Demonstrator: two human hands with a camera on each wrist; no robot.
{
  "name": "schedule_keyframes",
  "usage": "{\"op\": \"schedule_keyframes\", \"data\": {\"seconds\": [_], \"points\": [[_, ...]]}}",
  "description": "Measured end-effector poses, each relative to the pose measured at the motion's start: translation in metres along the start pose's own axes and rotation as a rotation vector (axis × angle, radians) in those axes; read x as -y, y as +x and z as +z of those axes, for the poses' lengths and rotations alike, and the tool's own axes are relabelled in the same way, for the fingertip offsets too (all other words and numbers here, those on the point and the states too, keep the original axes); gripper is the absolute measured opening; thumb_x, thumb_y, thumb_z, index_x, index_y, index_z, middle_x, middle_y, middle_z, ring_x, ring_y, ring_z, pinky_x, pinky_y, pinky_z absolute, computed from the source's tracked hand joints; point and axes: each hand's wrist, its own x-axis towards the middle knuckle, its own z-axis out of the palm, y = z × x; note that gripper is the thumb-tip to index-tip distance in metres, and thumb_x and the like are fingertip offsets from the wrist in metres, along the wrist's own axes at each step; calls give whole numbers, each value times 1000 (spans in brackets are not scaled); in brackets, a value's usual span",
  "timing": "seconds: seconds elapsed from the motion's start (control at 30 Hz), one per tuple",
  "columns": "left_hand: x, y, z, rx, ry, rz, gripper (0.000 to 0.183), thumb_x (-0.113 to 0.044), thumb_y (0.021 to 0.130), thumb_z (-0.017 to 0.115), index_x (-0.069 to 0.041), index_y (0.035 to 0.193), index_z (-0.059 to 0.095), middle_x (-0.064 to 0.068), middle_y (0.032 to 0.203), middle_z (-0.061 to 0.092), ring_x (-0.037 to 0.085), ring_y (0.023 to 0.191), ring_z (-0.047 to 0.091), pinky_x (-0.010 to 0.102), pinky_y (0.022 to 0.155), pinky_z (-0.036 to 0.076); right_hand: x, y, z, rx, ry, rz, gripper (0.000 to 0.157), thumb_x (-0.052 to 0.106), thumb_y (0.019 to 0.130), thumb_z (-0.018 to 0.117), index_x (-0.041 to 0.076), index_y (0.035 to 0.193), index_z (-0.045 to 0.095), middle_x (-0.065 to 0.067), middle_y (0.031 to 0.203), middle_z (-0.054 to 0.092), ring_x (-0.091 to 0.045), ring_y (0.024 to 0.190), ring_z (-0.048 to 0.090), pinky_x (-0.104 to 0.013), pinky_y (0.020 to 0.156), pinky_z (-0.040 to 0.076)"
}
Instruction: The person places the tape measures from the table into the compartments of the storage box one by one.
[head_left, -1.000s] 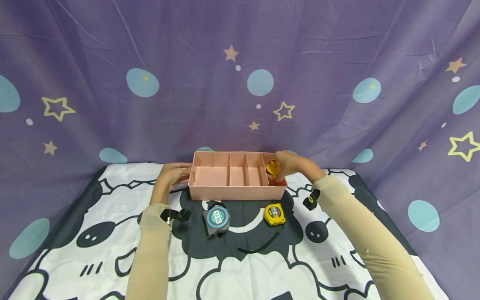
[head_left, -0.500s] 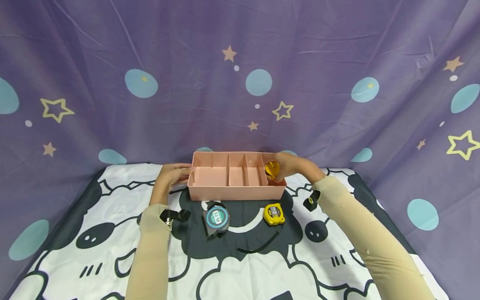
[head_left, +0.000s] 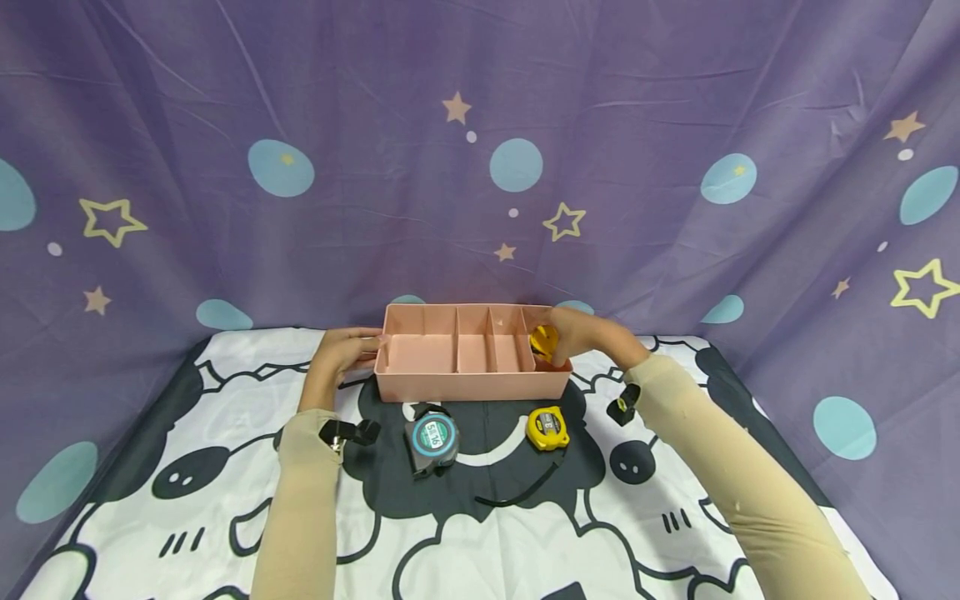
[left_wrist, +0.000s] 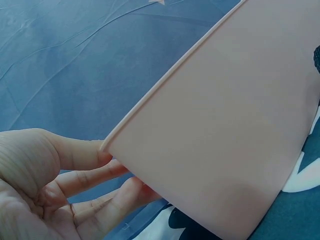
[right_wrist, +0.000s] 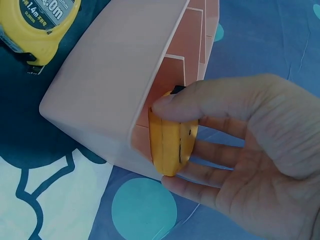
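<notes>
A pink divided box [head_left: 472,387] stands at the back of the table. My right hand [head_left: 576,332] grips a small yellow tape measure [right_wrist: 171,142] between thumb and fingers, at the rightmost compartment. In the right wrist view the tape measure is on edge, just past the near rim, partly covered by the thumb. My left hand [head_left: 342,354] rests its fingertips and thumb against the box's left end, the thumb right at the rim corner in the left wrist view. A grey tape measure [head_left: 432,441] with a blue ring and another yellow tape measure [head_left: 548,428] lie in front of the box.
A thin black strap [head_left: 517,496] trails from the lying yellow tape measure. Right behind the box hangs a purple curtain [head_left: 360,208]. A cartoon-printed cloth [head_left: 495,558] covers the table.
</notes>
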Motion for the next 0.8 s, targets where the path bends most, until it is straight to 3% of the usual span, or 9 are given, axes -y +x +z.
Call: {"op": "schedule_keyframes", "data": {"seconds": [0.17,0.8], "points": [[-1,-1,0,18,-32,8,53,-5,99,62,11,147,46,-5,91,75,1,78,71,25,84,63,1,0,0,0,-7,8,70,-5,63,77,2,131,65,-12,114,69,-23,88,59,-30,75,55],[0,0,-2,17,-24,-2,53,-6,99,62,9,147,47,2,102,77,1,78,72,25,85,63,-2,-3,5,-22,4,-13,72,-5,62,79,0,132,63,-13,113,68,-23,87,57,-30,73,53]]}}
